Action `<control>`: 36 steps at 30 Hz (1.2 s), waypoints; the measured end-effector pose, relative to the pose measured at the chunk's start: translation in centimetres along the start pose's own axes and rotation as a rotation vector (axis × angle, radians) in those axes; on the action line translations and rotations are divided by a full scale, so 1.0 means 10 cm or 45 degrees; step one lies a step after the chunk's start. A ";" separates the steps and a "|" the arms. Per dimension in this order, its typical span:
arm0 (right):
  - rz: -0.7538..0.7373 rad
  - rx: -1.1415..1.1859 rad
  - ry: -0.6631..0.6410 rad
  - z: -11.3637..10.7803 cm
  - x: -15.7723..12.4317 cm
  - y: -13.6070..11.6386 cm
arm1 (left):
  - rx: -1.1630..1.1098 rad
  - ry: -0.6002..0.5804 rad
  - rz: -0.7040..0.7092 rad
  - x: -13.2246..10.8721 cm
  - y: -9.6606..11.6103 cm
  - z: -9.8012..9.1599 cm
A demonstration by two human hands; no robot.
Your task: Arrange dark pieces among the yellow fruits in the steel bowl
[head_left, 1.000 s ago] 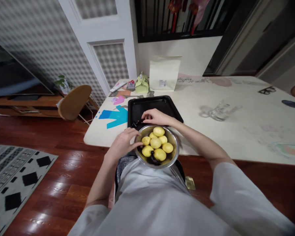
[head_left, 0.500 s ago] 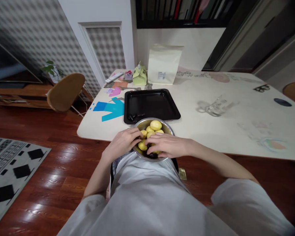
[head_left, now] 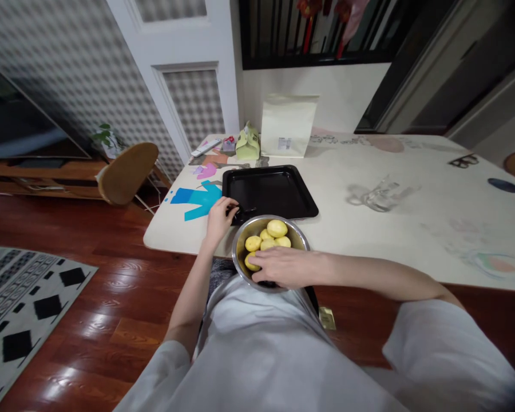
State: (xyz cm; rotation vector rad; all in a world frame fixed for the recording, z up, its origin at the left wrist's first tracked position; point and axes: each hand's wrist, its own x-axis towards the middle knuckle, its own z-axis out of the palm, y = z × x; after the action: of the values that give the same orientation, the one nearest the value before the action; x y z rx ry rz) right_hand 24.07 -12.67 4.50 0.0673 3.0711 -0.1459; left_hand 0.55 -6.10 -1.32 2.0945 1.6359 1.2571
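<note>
A steel bowl [head_left: 301, 239] with several yellow lemons [head_left: 277, 228] and some dark items low inside sits at the table's front edge, against the person's lap. My right hand [head_left: 283, 266] reaches into the bowl beside the lowest lemon, fingers bent; what its fingertips hold is hidden. Over the near left corner of the black tray [head_left: 268, 189], my left hand [head_left: 223, 217] has its fingers pinched around something dark, too small to make out. Small dark pieces lie in the tray near that hand.
A pale paper bag [head_left: 288, 126] and a green packet [head_left: 248, 143] stand behind the tray. Right of it, a clear glass object [head_left: 380, 195] rests on the white table [head_left: 343, 234]. Glasses [head_left: 464, 161] lie farther right. A wooden chair [head_left: 129, 174] is at the left.
My left hand has left the bowl and moved forward to the tray's near left corner. My right hand remains in the bowl. The head view has shifted slightly.
</note>
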 end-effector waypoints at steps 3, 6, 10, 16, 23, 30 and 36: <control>-0.028 0.039 -0.005 -0.06 -0.02 0.03 | 0.065 0.007 -0.035 -0.05 -0.13 0.06; -0.024 0.089 0.002 -0.06 -0.06 0.05 | 0.074 0.031 -0.010 -0.16 -0.15 0.00; -0.032 0.171 -0.048 -0.04 -0.08 0.05 | 0.056 0.036 0.016 -0.24 -0.12 -0.08; -0.094 0.286 -0.153 -0.07 -0.06 0.06 | -0.009 0.036 0.040 -0.27 -0.05 -0.06; 0.001 0.430 -0.162 -0.11 -0.07 0.05 | -0.260 -0.288 0.187 -0.47 0.43 -0.52; 0.085 0.610 -0.051 -0.03 -0.05 0.09 | -0.049 -0.833 0.324 -0.81 0.81 -0.57; 0.164 0.644 0.018 0.01 -0.09 0.10 | -0.082 -0.841 0.319 -0.83 0.78 -0.29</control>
State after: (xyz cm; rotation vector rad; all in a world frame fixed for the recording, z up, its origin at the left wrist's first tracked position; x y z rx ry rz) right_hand 25.06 -11.74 4.35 0.2895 2.9460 -0.9074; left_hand 3.71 -17.12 1.22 2.3683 1.0550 0.5453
